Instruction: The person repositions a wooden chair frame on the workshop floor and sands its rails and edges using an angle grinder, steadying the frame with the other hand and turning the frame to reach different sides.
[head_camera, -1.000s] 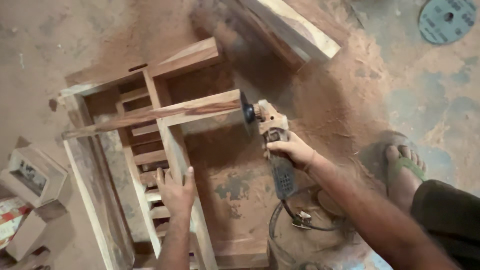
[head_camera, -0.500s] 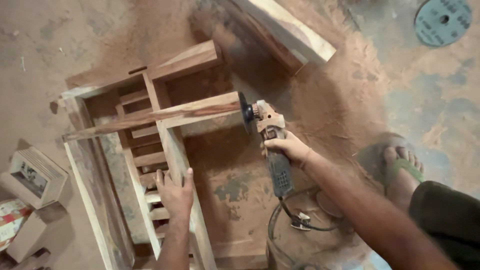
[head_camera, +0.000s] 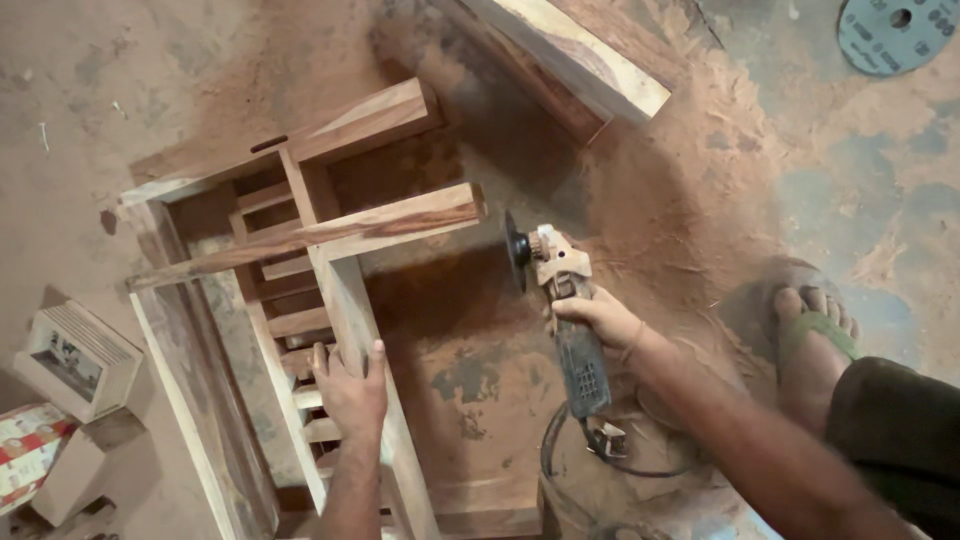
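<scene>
Grinder (head_camera: 565, 320) clenched in right hand (head_camera: 600, 318), long axis running six to twelve o'clock, disc (head_camera: 517, 250) at top, turned toward nine o'clock. Free end of slanted wooden rail (head_camera: 400, 215) just beside disc, at about ten o'clock from it, apart, not touching. Rail's length stretching away toward eight o'clock across wooden frame (head_camera: 340, 300). Left hand (head_camera: 350, 385) pressed flat, fingers spread, on frame's upright, farther from rail end than right. Sawdust (head_camera: 680, 200) heaped at one o'clock; sandalled foot (head_camera: 815, 335) at three.

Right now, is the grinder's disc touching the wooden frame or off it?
Off it. The angle grinder, held in the right hand, has its disc just clear of the wooden frame; bare floor shows between them.
</scene>
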